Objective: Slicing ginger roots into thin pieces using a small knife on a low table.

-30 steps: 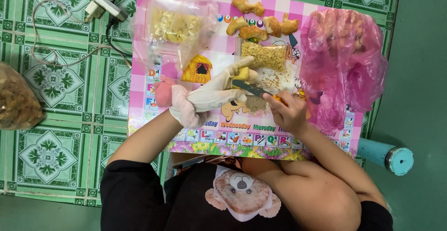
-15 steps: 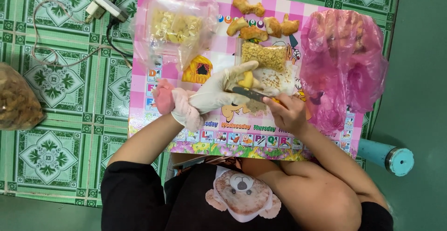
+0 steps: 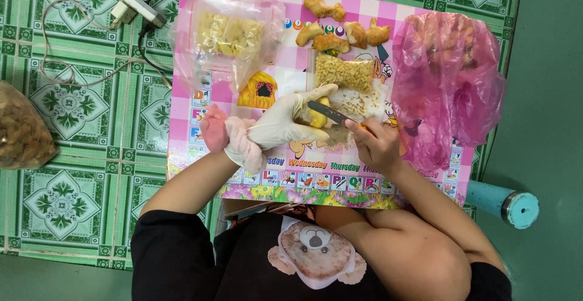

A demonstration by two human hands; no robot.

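At the far left we see a clear bag (image 3: 228,34) of pale yellow pieces on the pink play mat (image 3: 200,104). Our gloved left hand (image 3: 282,125) has its grip clamped on a yellow ginger piece (image 3: 317,118) at mid-mat. Our bare right hand (image 3: 376,146) grips a knife (image 3: 331,113), its blade touching the piece. Right of them lies a pink plastic bag (image 3: 449,76).

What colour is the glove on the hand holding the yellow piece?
Whitish cream; the glove covers the left hand, clearest in the head view.
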